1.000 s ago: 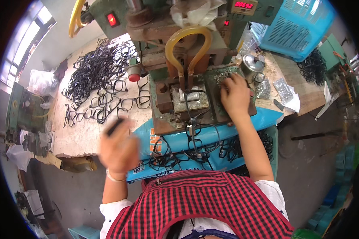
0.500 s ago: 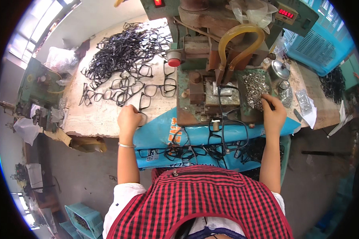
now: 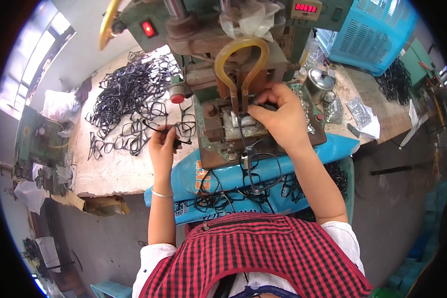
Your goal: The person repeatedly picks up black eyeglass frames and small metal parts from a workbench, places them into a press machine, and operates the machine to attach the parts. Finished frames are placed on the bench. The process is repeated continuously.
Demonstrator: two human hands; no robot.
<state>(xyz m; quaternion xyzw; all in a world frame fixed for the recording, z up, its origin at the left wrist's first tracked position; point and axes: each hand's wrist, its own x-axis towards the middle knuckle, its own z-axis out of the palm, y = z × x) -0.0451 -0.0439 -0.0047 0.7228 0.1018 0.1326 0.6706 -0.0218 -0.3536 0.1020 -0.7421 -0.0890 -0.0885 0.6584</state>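
My left hand is closed on a black eyeglass frame at the table, beside other loose frames. My right hand reaches across the machine's base, thumb and fingertips pinched close to the two copper-coloured prongs; whatever they pinch is too small to make out. Under the prongs, one arm of another black eyeglass frame lies over the metal block, and its lens rims hang over the front edge. A heap of tiny metal parts on the base is partly hidden behind my right hand.
A large pile of black eyeglass frames covers the table on the left. Blue plastic sheeting with more frames lies below the machine. To the right are a lidded metal pot, bags of small parts and a blue crate.
My right hand has gone from the heap of metal parts leftward to the prongs. My left hand has taken hold of an eyeglass frame. The whole view has shifted.
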